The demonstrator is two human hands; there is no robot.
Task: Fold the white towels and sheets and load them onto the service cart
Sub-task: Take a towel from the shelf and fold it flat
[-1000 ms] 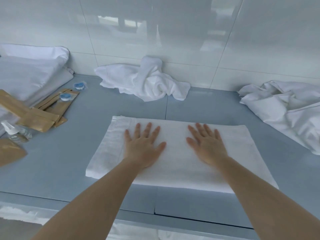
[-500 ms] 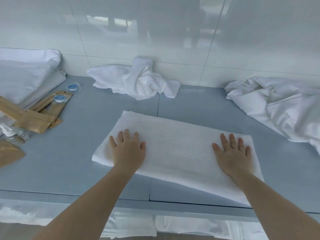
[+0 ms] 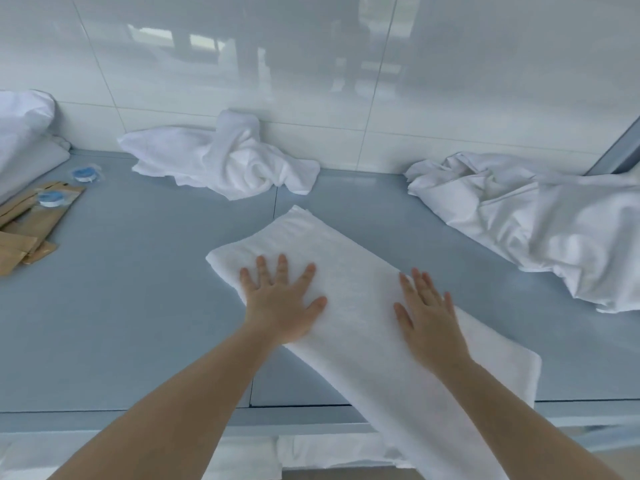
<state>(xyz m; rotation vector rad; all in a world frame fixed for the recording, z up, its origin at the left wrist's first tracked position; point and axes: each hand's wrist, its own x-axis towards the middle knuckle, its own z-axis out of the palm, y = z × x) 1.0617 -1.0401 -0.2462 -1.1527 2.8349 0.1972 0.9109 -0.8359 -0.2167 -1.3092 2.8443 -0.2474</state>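
Both hands are laid flat, palms down, on a folded towel (image 3: 349, 306). Both bare forearms are stretched forward from the bottom edge of the view, the left from the lower left and the right from the lower right. The left hand (image 3: 282, 306) is spread wide, its fingers straight and fanned and its thumb out to the right, and it is pressed on the towel near the left long edge. The right hand (image 3: 429, 320) is held with fingers straight and closer together, pointed up and a little left, and it is rested on the towel near the right long edge. Nothing is gripped or pinched by either hand; only flat contact is seen. The towel is set diagonally on the grey counter (image 3: 138, 306), with one end pointed toward the wall and the other end carried over the counter's front edge under the right forearm. A crumpled towel (image 3: 228, 161) is heaped against the tiled wall (image 3: 311, 64) behind, well apart from the hands. A rumpled sheet (image 3: 540, 220) is piled at the right. Brown packets (image 3: 31, 223) and small blue-capped items (image 3: 85, 174) are seen at the left, beside stacked white linen (image 3: 20, 133).
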